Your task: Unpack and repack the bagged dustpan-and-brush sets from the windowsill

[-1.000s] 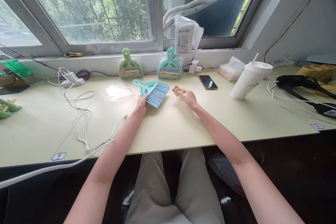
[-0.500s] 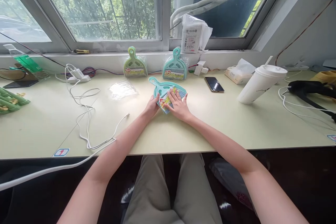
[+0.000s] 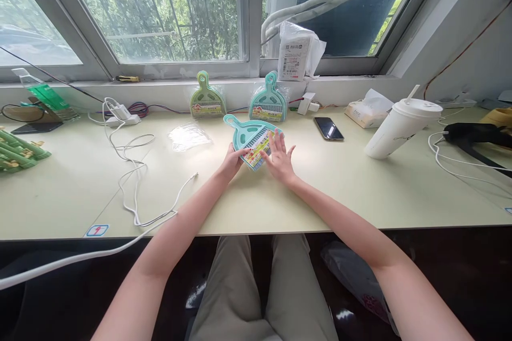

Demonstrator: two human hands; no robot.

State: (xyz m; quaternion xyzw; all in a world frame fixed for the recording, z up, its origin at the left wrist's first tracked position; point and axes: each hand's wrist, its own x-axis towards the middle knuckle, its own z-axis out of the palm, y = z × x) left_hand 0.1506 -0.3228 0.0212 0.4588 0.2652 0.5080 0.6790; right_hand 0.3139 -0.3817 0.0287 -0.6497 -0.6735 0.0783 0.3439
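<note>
A turquoise dustpan (image 3: 243, 129) with a small brush in it and a yellow printed label is tilted just above the table, its looped handle pointing to the upper left. My left hand (image 3: 232, 162) grips its lower left edge, the thumb lying over the front. Fingers spread, my right hand (image 3: 280, 159) rests its fingertips at the right side of the label. Behind stand two more dustpan sets in clear wrap, a green one (image 3: 207, 101) and a turquoise one (image 3: 269, 100). Left of my hands lie flat clear plastic bags (image 3: 189, 137).
White cables (image 3: 134, 162) run across the left of the table (image 3: 336, 192). To the right are a phone (image 3: 328, 128), a tissue pack (image 3: 366, 111) and a tall white cup with a straw (image 3: 400, 129). Green bundles (image 3: 20, 153) lie at the far left.
My right hand has slid right and lifted partly off the label, uncovering more of it. The left hand keeps its hold. The view has shifted slightly.
</note>
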